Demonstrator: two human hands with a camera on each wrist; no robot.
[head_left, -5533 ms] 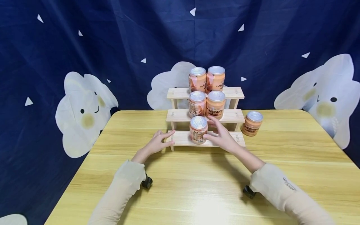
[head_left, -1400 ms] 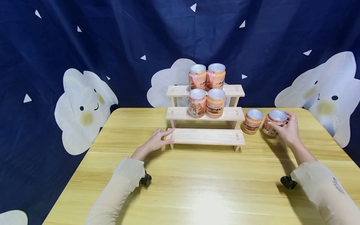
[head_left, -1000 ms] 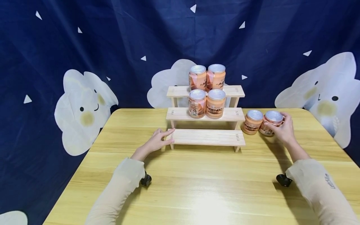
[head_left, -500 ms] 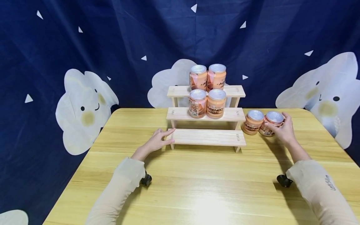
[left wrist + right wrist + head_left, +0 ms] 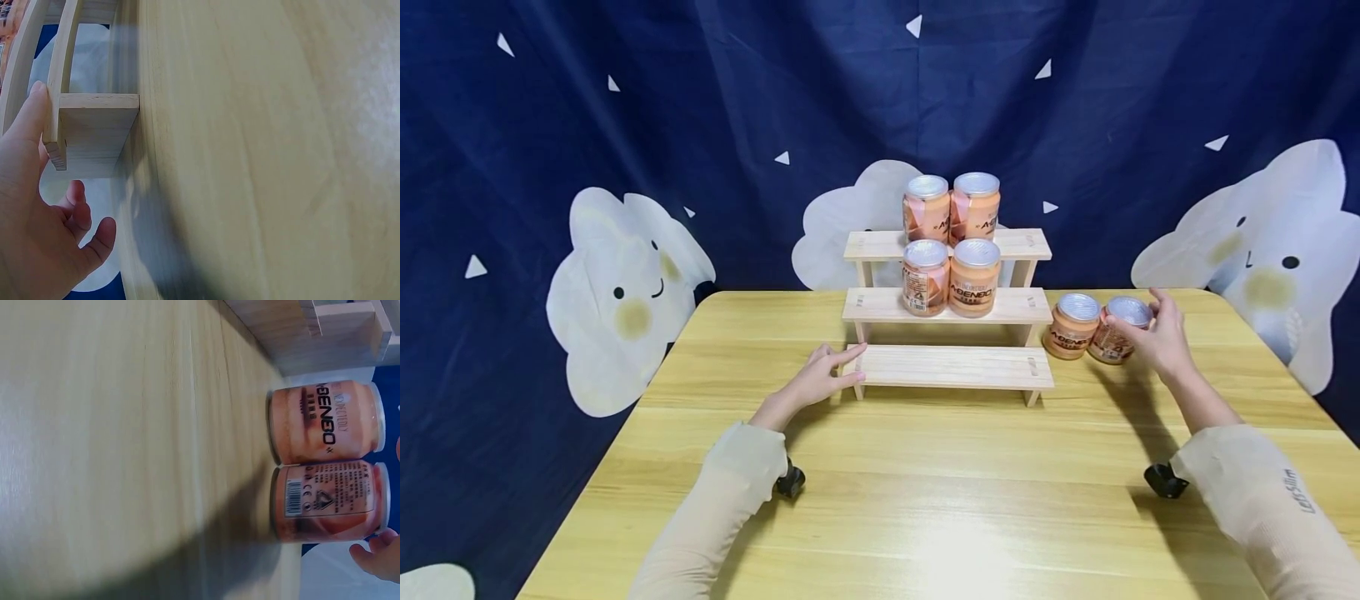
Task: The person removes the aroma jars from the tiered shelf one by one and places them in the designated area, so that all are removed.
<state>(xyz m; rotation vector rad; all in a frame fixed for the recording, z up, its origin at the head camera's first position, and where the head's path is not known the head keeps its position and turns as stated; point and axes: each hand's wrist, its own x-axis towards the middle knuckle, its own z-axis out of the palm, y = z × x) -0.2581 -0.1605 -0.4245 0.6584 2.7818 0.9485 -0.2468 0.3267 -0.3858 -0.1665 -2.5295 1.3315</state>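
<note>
A three-tier wooden stand point(image 5: 955, 367) stands mid-table. My left hand point(image 5: 812, 379) holds the left end of its bottom board, thumb at the near corner and index finger toward the far one; in the left wrist view the other fingers point(image 5: 100, 240) curl free beside the leg. My right hand point(image 5: 1165, 337) is loosened around an orange can point(image 5: 1108, 343) with a silver lid, upright on the table. Its index finger is raised and its thumb is near the lid. In the right wrist view, fingertips point(image 5: 375, 550) show beside the lid. Another orange can point(image 5: 325, 422) stands against this one, nearer the stand.
Two orange cans point(image 5: 973, 279) stand side by side on the middle tier, and two more cans point(image 5: 976, 208) on the top tier. A blue curtain point(image 5: 850, 83) with cloud faces hangs behind the wooden table point(image 5: 850, 500).
The can from the bottom tier was carried right and set down against the can on the table. My right hand's fingers have just loosened from it. My left hand stays at the stand.
</note>
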